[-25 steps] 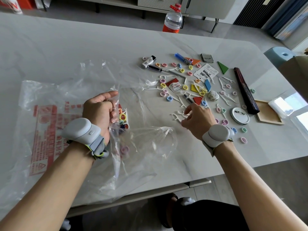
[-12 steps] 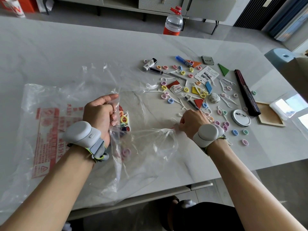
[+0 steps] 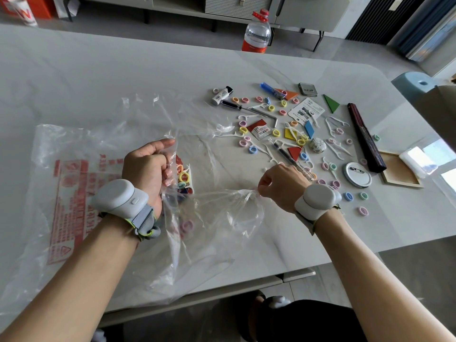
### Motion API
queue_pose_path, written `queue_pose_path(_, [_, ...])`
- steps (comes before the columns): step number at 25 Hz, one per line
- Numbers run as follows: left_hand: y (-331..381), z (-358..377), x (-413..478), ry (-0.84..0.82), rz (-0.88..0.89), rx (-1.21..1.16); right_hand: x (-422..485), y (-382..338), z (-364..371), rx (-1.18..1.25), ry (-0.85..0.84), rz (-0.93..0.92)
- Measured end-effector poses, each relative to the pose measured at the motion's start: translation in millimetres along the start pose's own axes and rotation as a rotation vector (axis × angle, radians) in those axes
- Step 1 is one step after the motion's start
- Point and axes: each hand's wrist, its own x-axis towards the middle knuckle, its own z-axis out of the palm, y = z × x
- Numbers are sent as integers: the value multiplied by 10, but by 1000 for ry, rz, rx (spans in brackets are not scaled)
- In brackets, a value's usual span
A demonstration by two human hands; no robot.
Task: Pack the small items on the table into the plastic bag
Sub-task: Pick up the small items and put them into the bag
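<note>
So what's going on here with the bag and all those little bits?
A person is packing small items into a plastic bag. The left hand grips one side of its mouth and the right hand pinches the other, holding it open. A few coloured rings are inside; many more, plus floss picks and a screwdriver, lie scattered on the table.

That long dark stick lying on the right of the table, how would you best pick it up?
Take the dark stick around its middle, from straight above, fingers across its narrow width. It lies flat on the table, long and slim, so a middle grip should balance it; its near end sits right beside the wooden frame, leaving less room.
</note>
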Motion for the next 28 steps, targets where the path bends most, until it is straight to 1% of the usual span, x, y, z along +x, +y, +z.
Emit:
queue_pose_path(4, [3,21,-12,-3,-9,7,-54,-90,15,-67,28,-8])
queue_pose_path(7, [9,17,-19,-1,-10,5,-22,-117,-2,-42,15,-6])
queue_pose_path(12, [8,23,-22,4,-17,6,-21,-194,-38,-132,-62,-56])
queue_pose_path(14, [19,16,-23,8,-14,12,7,-229,-23,-122,-94,-93])
queue_pose_path(16, [18,13,-33,12,-10,15,49,-264,-46,-46,-108,-106])
queue_pose_path(17, [20,-5,-26,16,-8,18,73,-320,-63,34,-94,-98])
queue_pose_path(18, [23,-11,-23,18,-7,27,95,-375,-73,145,-68,-82])
queue_pose_path(21, [26,-44,23,11,-28,40,181,-613,-99,634,-29,-34])
queue_pose_path(22, [31,-50,25,-1,-43,26,208,-687,-99,698,-23,-20])
queue_pose_path(25, [55,-69,47,-34,-61,39,343,-900,0,560,0,-12])
queue_pose_path(26, [61,-75,60,-37,-65,49,383,-982,40,566,11,-17])
queue_pose_path(28, [74,-79,75,-46,-82,39,430,-1144,103,650,52,-60])
